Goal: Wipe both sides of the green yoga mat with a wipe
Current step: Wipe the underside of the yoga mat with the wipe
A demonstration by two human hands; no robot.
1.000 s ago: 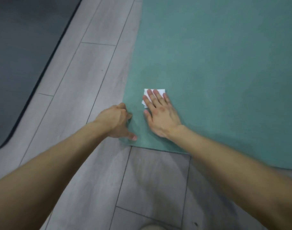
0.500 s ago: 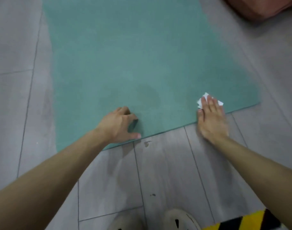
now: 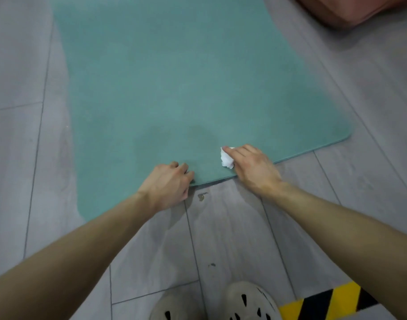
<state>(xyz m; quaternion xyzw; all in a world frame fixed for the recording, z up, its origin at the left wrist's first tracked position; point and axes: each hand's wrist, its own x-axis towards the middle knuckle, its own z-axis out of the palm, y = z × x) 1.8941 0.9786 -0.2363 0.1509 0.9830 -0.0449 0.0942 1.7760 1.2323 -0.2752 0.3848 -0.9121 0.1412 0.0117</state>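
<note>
The green yoga mat (image 3: 179, 84) lies flat on the grey plank floor, its near edge running from lower left up to a rounded right corner. My left hand (image 3: 169, 183) sits at the middle of that edge with curled fingers on top, gripping the mat's rim. Just to its right, my right hand (image 3: 252, 168) holds a bunched white wipe (image 3: 226, 160) against the mat, close to the near edge. The wipe sticks out from under the fingers on their left side. A faint darker patch shows on the mat beyond both hands.
A pinkish-red object (image 3: 350, 10) lies on the floor past the mat's far right. Yellow-and-black hazard tape (image 3: 325, 301) marks the floor at bottom right, beside my two pale shoes (image 3: 246, 303). A small chip (image 3: 202, 196) marks the floor by the mat's edge.
My right hand slid left along the near edge, from the right corner toward the left hand, and the flat wipe is now bunched. The left hand stayed on the edge.
</note>
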